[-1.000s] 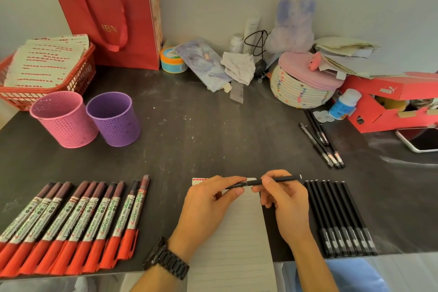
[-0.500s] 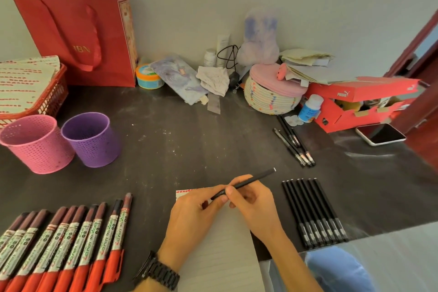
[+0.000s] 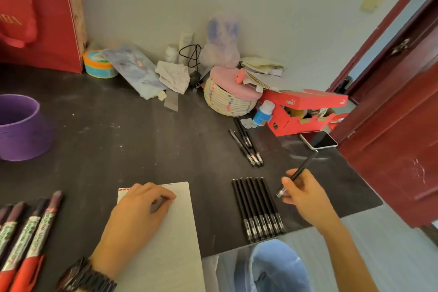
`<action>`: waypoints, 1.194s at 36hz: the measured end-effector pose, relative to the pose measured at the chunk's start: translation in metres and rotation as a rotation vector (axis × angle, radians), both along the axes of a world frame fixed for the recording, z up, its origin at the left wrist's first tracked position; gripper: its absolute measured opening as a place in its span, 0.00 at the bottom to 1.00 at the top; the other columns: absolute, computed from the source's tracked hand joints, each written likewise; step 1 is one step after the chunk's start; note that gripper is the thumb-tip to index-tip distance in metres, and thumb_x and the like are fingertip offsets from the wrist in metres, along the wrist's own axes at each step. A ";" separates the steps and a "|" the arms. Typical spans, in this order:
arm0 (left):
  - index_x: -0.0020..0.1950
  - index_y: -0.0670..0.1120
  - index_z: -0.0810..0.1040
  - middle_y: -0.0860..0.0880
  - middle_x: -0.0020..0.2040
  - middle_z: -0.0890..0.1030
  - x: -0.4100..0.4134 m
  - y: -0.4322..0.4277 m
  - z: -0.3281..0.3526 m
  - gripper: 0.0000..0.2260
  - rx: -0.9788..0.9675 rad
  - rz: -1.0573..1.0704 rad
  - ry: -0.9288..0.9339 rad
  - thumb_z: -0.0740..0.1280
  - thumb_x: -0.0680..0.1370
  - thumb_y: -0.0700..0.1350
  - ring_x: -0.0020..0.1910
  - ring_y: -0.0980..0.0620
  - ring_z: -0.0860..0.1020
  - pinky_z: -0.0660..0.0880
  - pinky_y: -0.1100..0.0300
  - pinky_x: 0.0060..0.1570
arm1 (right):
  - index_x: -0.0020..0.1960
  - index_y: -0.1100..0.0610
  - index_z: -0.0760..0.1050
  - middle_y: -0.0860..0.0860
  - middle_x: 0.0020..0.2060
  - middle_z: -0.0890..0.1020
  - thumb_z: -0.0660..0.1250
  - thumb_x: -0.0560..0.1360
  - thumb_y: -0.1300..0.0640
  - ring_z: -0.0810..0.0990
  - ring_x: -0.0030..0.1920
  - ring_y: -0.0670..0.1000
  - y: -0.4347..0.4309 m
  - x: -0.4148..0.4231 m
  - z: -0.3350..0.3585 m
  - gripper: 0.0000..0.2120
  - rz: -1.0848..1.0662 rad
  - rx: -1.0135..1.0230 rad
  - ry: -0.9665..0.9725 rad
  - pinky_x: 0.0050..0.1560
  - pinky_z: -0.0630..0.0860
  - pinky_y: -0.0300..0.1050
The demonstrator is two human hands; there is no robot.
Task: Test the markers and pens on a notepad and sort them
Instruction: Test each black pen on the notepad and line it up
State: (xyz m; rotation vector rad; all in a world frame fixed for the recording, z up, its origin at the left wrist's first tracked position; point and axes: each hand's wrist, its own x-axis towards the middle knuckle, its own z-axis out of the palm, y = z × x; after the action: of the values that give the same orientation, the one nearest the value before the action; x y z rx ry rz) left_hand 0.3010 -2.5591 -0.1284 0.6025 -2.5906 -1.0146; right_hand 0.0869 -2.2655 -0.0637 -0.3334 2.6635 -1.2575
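Pinching a black pen (image 3: 300, 171) between thumb and curled fingers, the right hand (image 3: 307, 199) hovers just at 3 o'clock of the row of black pens (image 3: 258, 208), the pen's far end tilted up toward 1 o'clock. The left hand (image 3: 139, 211) rests on the notepad (image 3: 175, 232) with fingers curled under; I cannot tell whether they hold anything. Red markers (image 3: 28, 232) lie at 9 o'clock of the pad, and three loose pens (image 3: 246, 147) at 12 o'clock of the row.

The likely trouble is in the set-down. A careless drop could nudge the tidy row askew or roll pens toward the table (image 3: 142, 144) edge at 6 o'clock. Placing it in the wrong group would mix tested pens with untested ones.
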 end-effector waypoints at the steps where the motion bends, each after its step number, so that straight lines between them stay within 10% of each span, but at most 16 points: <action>1: 0.46 0.65 0.79 0.67 0.47 0.76 0.000 0.000 -0.001 0.08 -0.001 0.003 0.006 0.70 0.77 0.49 0.49 0.60 0.73 0.76 0.58 0.44 | 0.56 0.50 0.73 0.50 0.36 0.84 0.70 0.79 0.53 0.85 0.36 0.45 0.009 -0.005 0.002 0.08 -0.002 0.082 0.028 0.49 0.84 0.53; 6: 0.46 0.65 0.79 0.67 0.46 0.76 0.000 0.000 -0.003 0.09 -0.022 0.010 0.039 0.71 0.77 0.48 0.47 0.59 0.74 0.72 0.63 0.39 | 0.62 0.47 0.67 0.48 0.42 0.85 0.75 0.75 0.49 0.86 0.38 0.48 0.032 -0.014 0.002 0.22 0.062 0.384 -0.064 0.52 0.82 0.54; 11: 0.47 0.65 0.79 0.69 0.48 0.75 0.001 -0.002 -0.005 0.07 -0.047 -0.015 0.039 0.70 0.77 0.50 0.48 0.60 0.73 0.69 0.67 0.43 | 0.59 0.52 0.74 0.50 0.38 0.85 0.71 0.77 0.60 0.85 0.33 0.47 0.030 -0.010 -0.010 0.12 0.044 0.381 -0.054 0.44 0.84 0.52; 20: 0.47 0.65 0.79 0.66 0.50 0.76 0.004 0.000 -0.006 0.07 -0.118 -0.038 0.057 0.70 0.77 0.50 0.49 0.59 0.73 0.71 0.65 0.44 | 0.54 0.47 0.75 0.43 0.42 0.82 0.69 0.77 0.42 0.82 0.45 0.49 0.017 -0.001 -0.017 0.11 0.033 0.482 0.009 0.48 0.77 0.47; 29: 0.49 0.59 0.84 0.59 0.47 0.79 0.006 0.009 -0.005 0.09 -0.399 -0.108 0.059 0.77 0.70 0.50 0.43 0.56 0.76 0.67 0.68 0.39 | 0.53 0.45 0.77 0.38 0.39 0.80 0.70 0.78 0.46 0.78 0.42 0.42 0.019 -0.003 -0.023 0.06 0.064 0.501 0.057 0.40 0.69 0.36; 43: 0.67 0.63 0.74 0.61 0.67 0.73 0.043 -0.025 0.011 0.21 -0.299 -0.019 -0.142 0.53 0.77 0.63 0.66 0.56 0.70 0.74 0.56 0.59 | 0.54 0.47 0.79 0.37 0.37 0.77 0.69 0.79 0.47 0.78 0.44 0.47 0.025 -0.006 -0.027 0.06 0.071 0.485 0.083 0.46 0.70 0.42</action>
State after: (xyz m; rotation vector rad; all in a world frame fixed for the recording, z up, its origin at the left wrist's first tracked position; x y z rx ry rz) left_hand 0.3438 -2.5839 -0.1169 0.5904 -2.8015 -0.5888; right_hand 0.0805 -2.2409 -0.0910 -0.4040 2.8792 -0.5554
